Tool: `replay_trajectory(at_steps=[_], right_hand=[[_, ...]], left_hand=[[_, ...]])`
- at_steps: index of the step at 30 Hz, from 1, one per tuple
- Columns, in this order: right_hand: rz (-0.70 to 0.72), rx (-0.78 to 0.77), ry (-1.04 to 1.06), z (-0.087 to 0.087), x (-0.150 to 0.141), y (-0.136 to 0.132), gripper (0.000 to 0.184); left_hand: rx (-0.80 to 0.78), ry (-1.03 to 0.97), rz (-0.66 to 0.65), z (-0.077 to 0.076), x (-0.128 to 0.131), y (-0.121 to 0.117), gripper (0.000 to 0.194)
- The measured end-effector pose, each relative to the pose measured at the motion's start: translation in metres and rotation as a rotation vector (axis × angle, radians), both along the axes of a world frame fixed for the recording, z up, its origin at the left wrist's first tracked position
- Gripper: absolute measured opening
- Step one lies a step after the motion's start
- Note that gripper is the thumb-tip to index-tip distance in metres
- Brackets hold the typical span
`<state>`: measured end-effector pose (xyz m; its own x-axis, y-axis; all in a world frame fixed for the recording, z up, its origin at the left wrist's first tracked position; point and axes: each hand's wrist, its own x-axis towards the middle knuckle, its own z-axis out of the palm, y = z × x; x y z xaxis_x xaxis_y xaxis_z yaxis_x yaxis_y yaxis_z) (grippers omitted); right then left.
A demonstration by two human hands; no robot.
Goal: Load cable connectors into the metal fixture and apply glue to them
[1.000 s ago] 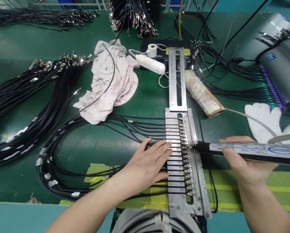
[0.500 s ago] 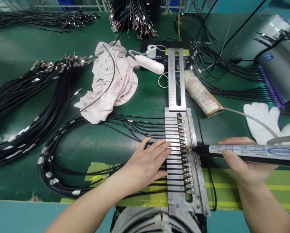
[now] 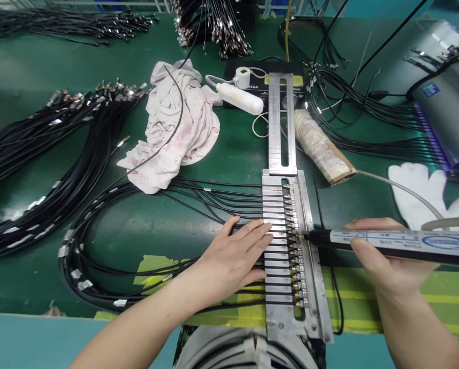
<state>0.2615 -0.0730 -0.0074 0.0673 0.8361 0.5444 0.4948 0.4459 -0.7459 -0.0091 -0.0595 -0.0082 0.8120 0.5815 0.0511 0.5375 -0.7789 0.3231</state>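
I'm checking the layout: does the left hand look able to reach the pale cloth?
Probably yes: only low-lying black cables separate the left hand from the pale cloth, though one cable crosses the cloth.

Even, cool light with a violet glow at right

The scene is bright, with mostly soft, faint shadows. Pale glare lies on the glossy dark-green surface (image 3: 233, 148) at far left, and the slotted silver metal plate (image 3: 274, 192) shines. Violet light glows along the edge of the rounded grey machine (image 3: 452, 102), which looks stretched near the frame's side. The white cotton glove (image 3: 416, 192) shows little texture. Lettering on the white-and-black pen-shaped tool (image 3: 398, 241) is smeared; the background along the top is soft.
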Motion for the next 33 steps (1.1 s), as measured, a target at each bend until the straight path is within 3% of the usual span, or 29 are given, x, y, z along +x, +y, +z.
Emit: replay_trajectory(at_steps=[33], right_hand=[[0.038,0.008,-0.032,0.0031,-0.0001,-0.0005,0.022]], left_hand=[[0.004,0.011,0.005,-0.0032,-0.0008,-0.0003,0.049]])
